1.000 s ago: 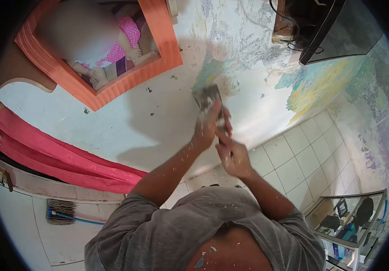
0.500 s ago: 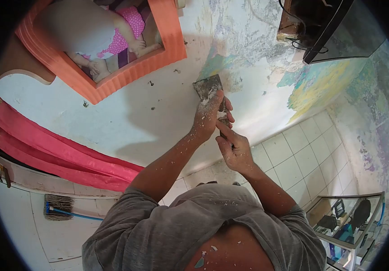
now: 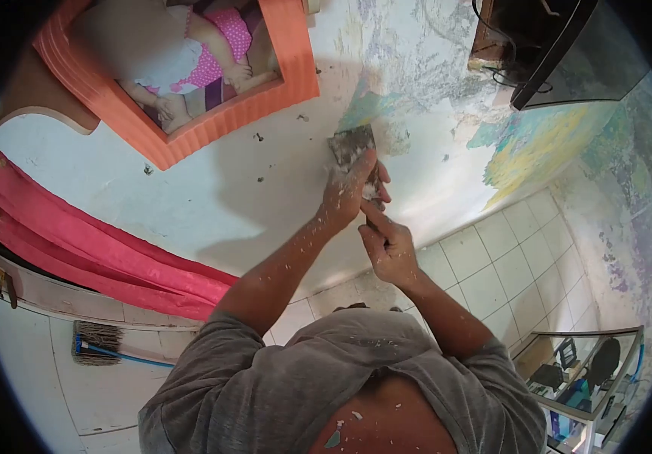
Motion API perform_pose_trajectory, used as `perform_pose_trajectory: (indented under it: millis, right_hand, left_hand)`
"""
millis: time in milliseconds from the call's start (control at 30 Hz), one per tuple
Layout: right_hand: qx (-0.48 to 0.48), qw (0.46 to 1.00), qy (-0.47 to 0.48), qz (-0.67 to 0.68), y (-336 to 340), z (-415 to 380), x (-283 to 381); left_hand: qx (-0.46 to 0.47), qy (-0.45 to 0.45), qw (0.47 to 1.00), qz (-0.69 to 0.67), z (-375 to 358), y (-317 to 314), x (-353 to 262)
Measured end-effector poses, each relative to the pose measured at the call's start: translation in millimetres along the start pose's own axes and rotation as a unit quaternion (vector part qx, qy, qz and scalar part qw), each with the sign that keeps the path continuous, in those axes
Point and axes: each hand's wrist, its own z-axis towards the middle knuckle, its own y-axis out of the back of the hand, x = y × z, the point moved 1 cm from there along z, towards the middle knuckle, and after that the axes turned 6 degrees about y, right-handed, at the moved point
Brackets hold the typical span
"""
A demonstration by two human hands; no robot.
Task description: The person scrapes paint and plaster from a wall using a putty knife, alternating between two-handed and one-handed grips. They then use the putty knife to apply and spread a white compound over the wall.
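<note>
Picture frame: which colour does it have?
The picture frame is orange, seen best in the head view.

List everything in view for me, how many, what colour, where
scraper: one, grey, in both hands
walls: two, white with peeling patches, ahead and right
picture frame: one, orange, upper left
board: one, brown, upper left
wall fixings: several, dark, below frame
cloth: one, pinkish red, left
broom: one, grey bristles, blue handle, lower left
floor tiles: many, white, lower middle and right
screen: one, black, upper right
cables: count unclear, black, beside screen
glass case: one, pale-framed, lower right
shirt: one, grey, bottom
left hand: one, white-flecked, on scraper's upper part
right hand: one, bare, on scraper's lower end
</note>
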Motion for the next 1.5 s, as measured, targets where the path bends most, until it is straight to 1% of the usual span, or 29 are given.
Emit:
perform_pose_trajectory:
  millis: [33,67,133,167,233,267,333,367,433,567,667,733,767,833,867,933,967,1000,1067,1100,1233,1300,1433,1500]
  right_hand:
    - [0.000,0.999,0.028,0.015,0,-1,-4]
    - [0.003,0.999,0.030,0.014,2,-1,-8]
    - [0.001,0.991,-0.029,0.127,3,-6,-16]
    - [0.002,0.991,-0.032,0.127,3,-10,-15]
    - [-0.025,0.986,-0.046,0.160,1,-14,-10]
    - [-0.024,0.986,-0.045,0.160,1,-13,-8]
    - [-0.012,0.998,-0.028,0.062,3,-12,-2]
    - [-0.012,0.998,-0.027,0.062,4,-12,-2]
    - [-0.007,1.000,-0.004,0.000,4,-9,1]
    - [-0.014,0.999,-0.008,-0.034,3,0,11]
    - [-0.015,0.999,-0.008,-0.052,5,3,11]
    - [-0.026,0.996,0.033,-0.080,5,4,7]
    - [-0.026,0.996,0.034,-0.081,6,10,11]
    - [-0.028,0.996,0.027,-0.075,11,27,29]
    - [-0.028,0.997,0.025,-0.075,12,30,35]
    - [-0.035,0.999,0.016,-0.030,14,35,47]
    - [-0.013,0.999,-0.016,-0.047,17,32,52]
    - [-0.013,0.999,-0.015,-0.048,16,24,44]
    - [-0.031,0.998,0.027,-0.048,10,13,27]
    - [-0.018,0.999,0.007,-0.029,12,12,27]
    - [-0.011,0.999,-0.015,-0.038,17,12,33]
    - [-0.031,0.999,0.031,-0.023,15,8,26]
    - [-0.029,0.998,0.043,-0.018,14,8,14]
    - [-0.013,0.998,0.016,-0.055,17,11,21]
  left_hand:
    - [0.006,0.031,0.999,-0.007,-2,0,-2]
    - [0.004,0.028,1.000,-0.008,-1,-2,-1]
    - [-0.041,-0.062,0.996,0.058,-1,-8,1]
    - [-0.042,-0.059,0.996,0.056,-2,-11,-1]
    - [-0.066,0.034,0.996,0.055,-5,-15,-7]
    - [-0.068,0.033,0.996,0.055,-4,-13,-5]
    - [-0.027,0.011,0.999,0.015,-2,-9,4]
    - [-0.026,0.009,0.999,0.015,-1,-8,3]
    - [-0.001,0.032,0.999,0.022,-2,-5,2]
    - [-0.003,0.012,1.000,-0.005,1,-5,-8]
    - [0.020,0.027,0.999,-0.009,7,-4,-10]
    - [0.013,0.014,1.000,-0.021,7,-6,-10]
    - [0.013,0.013,1.000,-0.022,10,-4,-15]
    - [0.030,-0.059,0.998,0.003,18,-5,-36]
    - [0.030,-0.057,0.998,0.002,17,-7,-45]
    - [0.033,-0.035,0.999,0.020,13,-10,-60]
    - [0.027,-0.051,0.998,-0.003,13,-11,-51]
    - [0.028,-0.052,0.998,-0.004,10,-11,-41]
    - [0.015,0.004,1.000,0.006,5,-10,-24]
    - [0.023,0.005,1.000,0.003,7,-10,-22]
    - [0.018,-0.001,1.000,0.001,6,-12,-24]
    - [0.014,0.011,1.000,0.005,3,-13,-24]
    - [0.013,0.006,1.000,-0.017,8,-10,-17]
    - [0.021,0.006,1.000,-0.006,9,-10,-19]
